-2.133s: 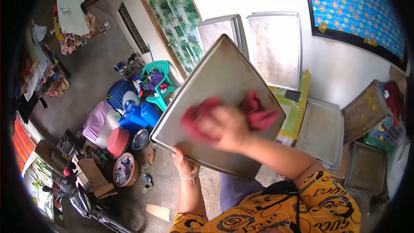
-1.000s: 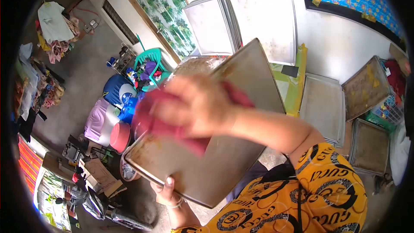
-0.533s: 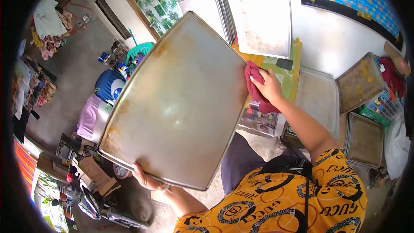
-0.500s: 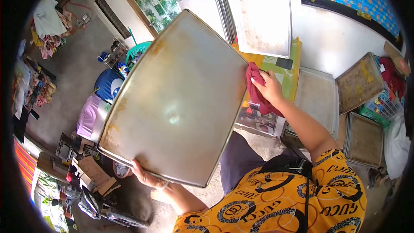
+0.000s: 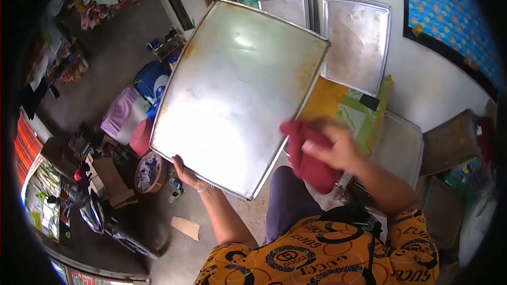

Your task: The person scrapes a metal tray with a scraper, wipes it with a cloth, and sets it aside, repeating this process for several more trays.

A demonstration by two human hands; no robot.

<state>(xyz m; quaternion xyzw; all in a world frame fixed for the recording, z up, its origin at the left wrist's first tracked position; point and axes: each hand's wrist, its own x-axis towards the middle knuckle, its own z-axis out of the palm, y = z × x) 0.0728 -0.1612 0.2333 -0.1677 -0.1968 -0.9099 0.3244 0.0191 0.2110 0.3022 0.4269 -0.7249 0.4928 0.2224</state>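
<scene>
A large metal baking tray [image 5: 232, 95], with brownish stains near its edges, is held up tilted in front of me. My left hand [image 5: 186, 173] grips its lower left rim, the thumb on the face and the other fingers hidden behind. At the tray's right edge, my right hand [image 5: 335, 148] is closed on a dark red cloth [image 5: 314, 166], which bunches and hangs below the fingers. The cloth's upper end meets or overlaps the tray's lower right rim. Motion blurs the right hand a little.
More trays lean on the wall: a stained tray [image 5: 355, 45] and a stack [image 5: 289, 10] behind. They stand on a table with a yellow-green cover [image 5: 364, 113]. Other trays [image 5: 397, 145] lie at right. A basin of clothes [image 5: 149, 173] and a motorcycle [image 5: 100, 216] are at left.
My right hand with the cloth has moved down along the tray's right edge. The tray has shifted and tilted, its glare now wider. My view has turned, showing more floor at lower left.
</scene>
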